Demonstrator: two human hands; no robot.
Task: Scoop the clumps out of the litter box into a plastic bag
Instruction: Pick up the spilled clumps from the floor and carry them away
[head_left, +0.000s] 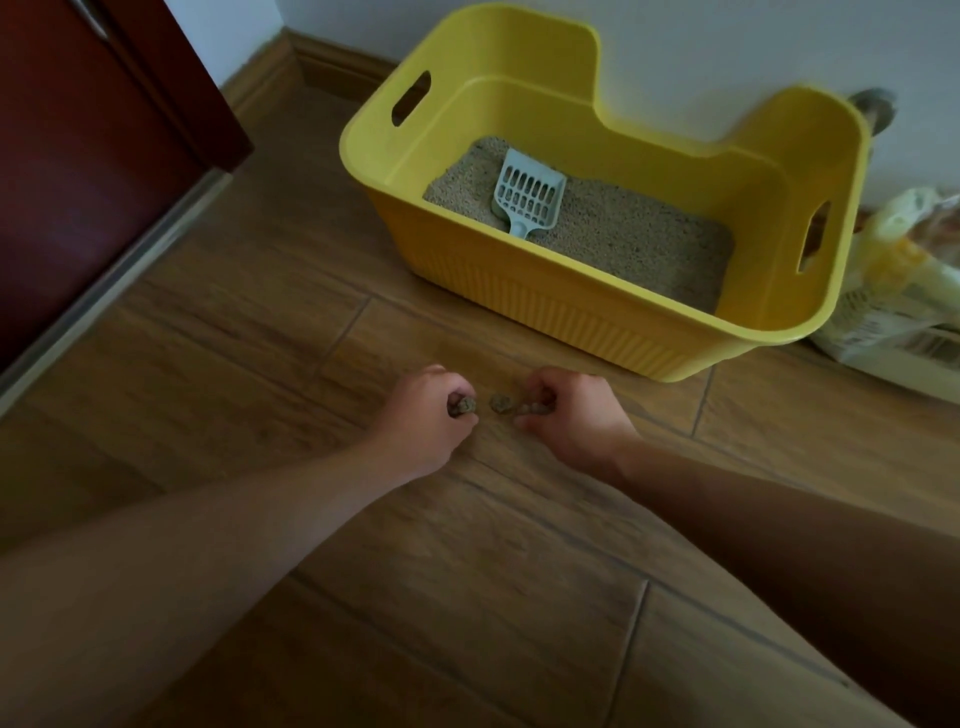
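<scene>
A yellow litter box (571, 332) with handle slots stands on the wooden floor by the wall, holding grey-brown litter (634, 234). A pale grey slotted scoop (527, 195) lies on the litter at the box's left. In front of the box, low on the floor, my left hand (423, 421) grips a grey clump (98, 405) in curled fingers. My right hand (569, 410) pinches another clump (532, 409). A third clump (500, 402) lies on the floor between the two hands.
A dark red cabinet (88, 171) with a metal bottom strip stands at the left. A printed plastic bag (904, 280) lies against the wall right of the box. A grey round object (875, 104) shows behind the box's right corner.
</scene>
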